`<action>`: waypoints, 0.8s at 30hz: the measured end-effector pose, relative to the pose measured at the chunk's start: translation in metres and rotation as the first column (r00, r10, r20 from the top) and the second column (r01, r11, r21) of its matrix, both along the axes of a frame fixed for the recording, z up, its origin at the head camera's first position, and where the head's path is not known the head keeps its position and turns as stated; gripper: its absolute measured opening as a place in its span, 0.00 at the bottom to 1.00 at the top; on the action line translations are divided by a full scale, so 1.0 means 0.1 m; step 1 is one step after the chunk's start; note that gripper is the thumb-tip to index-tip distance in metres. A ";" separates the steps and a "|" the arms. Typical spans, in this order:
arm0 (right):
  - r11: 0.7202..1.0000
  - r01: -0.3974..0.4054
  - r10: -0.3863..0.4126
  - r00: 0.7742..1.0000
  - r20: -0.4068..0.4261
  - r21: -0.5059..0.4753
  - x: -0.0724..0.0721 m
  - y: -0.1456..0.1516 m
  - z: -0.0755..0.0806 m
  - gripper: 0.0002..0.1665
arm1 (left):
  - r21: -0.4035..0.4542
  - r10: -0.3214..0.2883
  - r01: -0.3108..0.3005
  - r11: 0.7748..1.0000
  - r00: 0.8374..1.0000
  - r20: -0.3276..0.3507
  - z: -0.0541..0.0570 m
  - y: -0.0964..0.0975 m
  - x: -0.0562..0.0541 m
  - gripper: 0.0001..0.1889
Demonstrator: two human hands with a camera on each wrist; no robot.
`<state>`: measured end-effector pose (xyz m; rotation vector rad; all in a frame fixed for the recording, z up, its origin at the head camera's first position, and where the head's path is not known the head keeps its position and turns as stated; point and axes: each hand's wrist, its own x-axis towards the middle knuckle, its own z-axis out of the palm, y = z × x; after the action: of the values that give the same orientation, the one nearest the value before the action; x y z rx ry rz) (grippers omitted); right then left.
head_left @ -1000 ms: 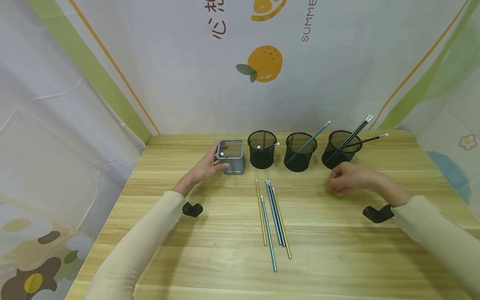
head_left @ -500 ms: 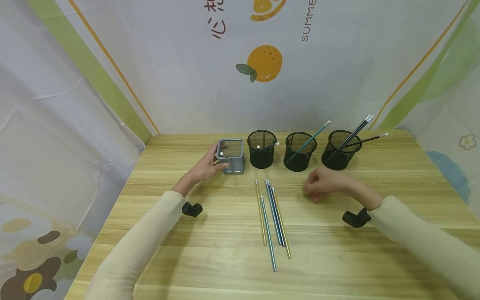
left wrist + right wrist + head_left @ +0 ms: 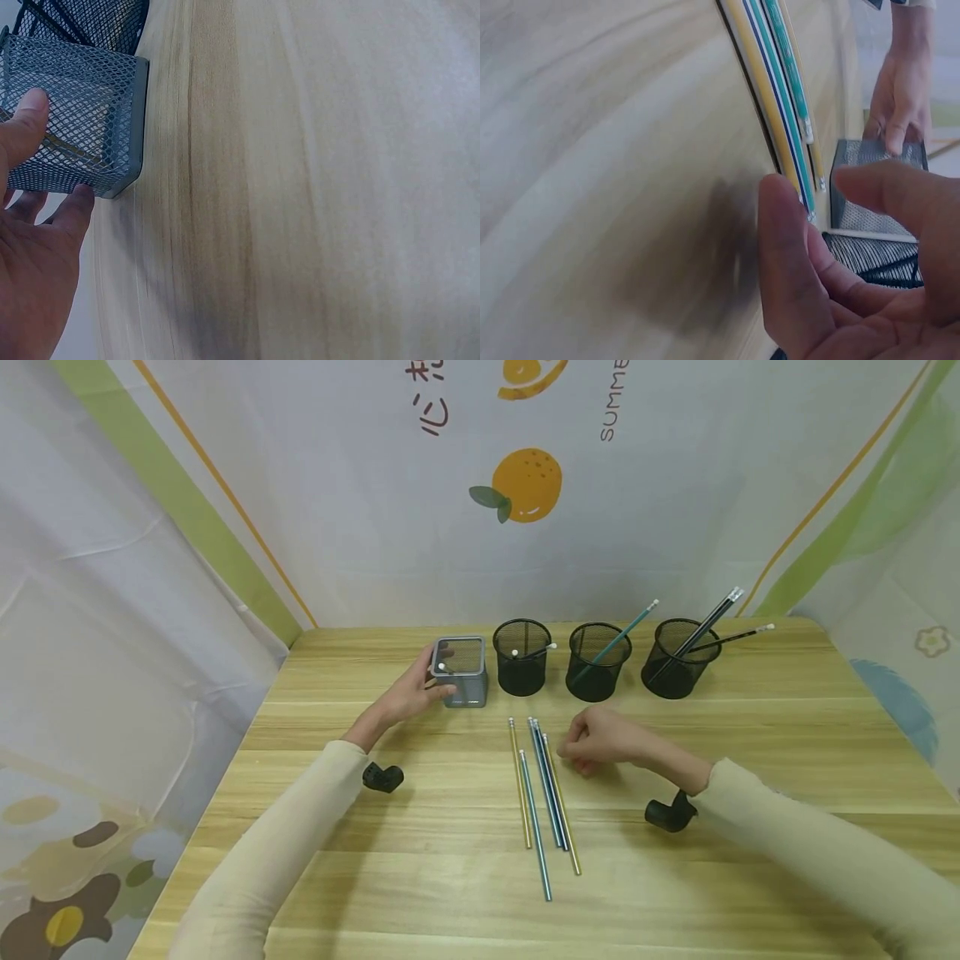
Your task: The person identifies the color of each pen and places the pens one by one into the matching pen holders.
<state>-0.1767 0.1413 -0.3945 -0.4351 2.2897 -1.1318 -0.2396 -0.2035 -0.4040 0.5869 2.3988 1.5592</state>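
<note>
My left hand holds a grey square mesh pencil holder at the back of the table, thumb on its front, other fingers round the far side. A pencil shows through the mesh in the left wrist view. My right hand hovers beside a loose group of pencils, thumb and forefinger apart, nothing between them. Nearest to its fingertips lies a gold pencil, alongside a dark one and a blue one. Left of these are a longer teal pencil and another gold pencil.
Right of the grey holder stand three round black mesh cups: one with white-tipped pencils, one with a teal pencil, and one with several dark pencils. A printed curtain hangs behind the table's far edge.
My right hand has moved left from in front of the rightmost black cup to the loose pencils. The left hand and the grey holder have stayed in place.
</note>
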 end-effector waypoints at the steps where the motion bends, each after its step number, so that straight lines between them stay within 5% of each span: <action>1: 1.000 0.000 0.000 1.000 -0.002 0.003 0.00 -0.02 -0.01 0.05 | 0.002 0.000 0.000 1.000 1.000 0.003 0.00 0.00 0.00 0.37; 24: 0.998 -0.026 0.030 0.997 -0.072 0.053 0.01 -0.24 -0.08 0.10 | 0.007 0.003 -0.003 1.000 1.000 0.011 -0.02 0.00 -0.02 0.37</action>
<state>-0.1756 0.1169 -0.4022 -0.4940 2.3623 -1.0569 -0.2415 -0.2035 -0.4059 0.5752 2.3885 1.5684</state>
